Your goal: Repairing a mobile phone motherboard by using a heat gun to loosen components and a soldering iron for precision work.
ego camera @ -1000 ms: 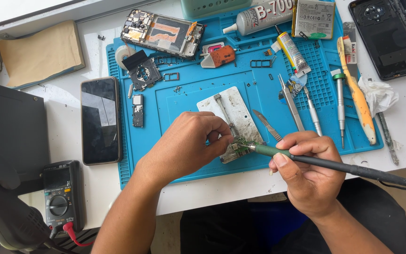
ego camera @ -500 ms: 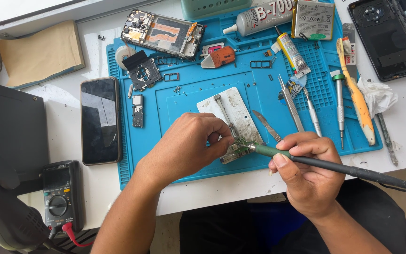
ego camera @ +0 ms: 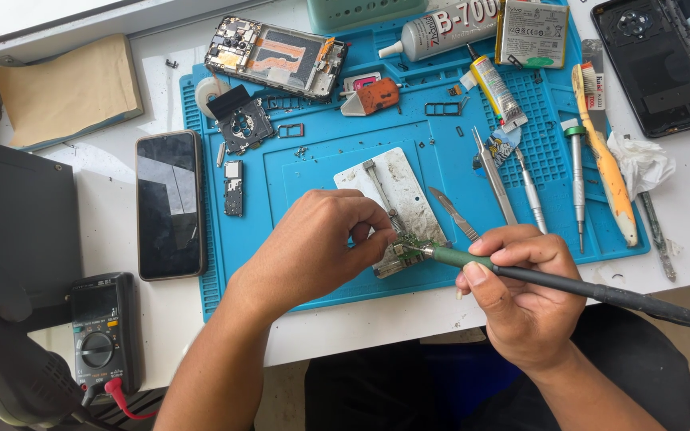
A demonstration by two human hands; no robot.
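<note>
My left hand point(ego camera: 313, 243) rests on the blue work mat point(ego camera: 321, 164), fingers curled down onto a small green circuit board point(ego camera: 409, 243) clamped on a white holder plate point(ego camera: 397, 191). My right hand point(ego camera: 521, 295) grips a soldering iron point(ego camera: 473, 259) with a green collar and a black handle and cord. Its tip touches the small board just right of my left fingertips.
On the mat lie an opened phone frame point(ego camera: 277, 54), a camera module point(ego camera: 239, 120), tweezers point(ego camera: 493, 175), screwdrivers point(ego camera: 576, 179), a toothbrush point(ego camera: 604, 160), glue tubes point(ego camera: 441, 28) and a battery point(ego camera: 530, 32). A dark phone point(ego camera: 169, 203) and a multimeter point(ego camera: 101, 331) sit left; a back cover point(ego camera: 660, 60) lies right.
Both hands hold nearly the same pose; the soldering iron tip has stayed on the small board with only slight shifts.
</note>
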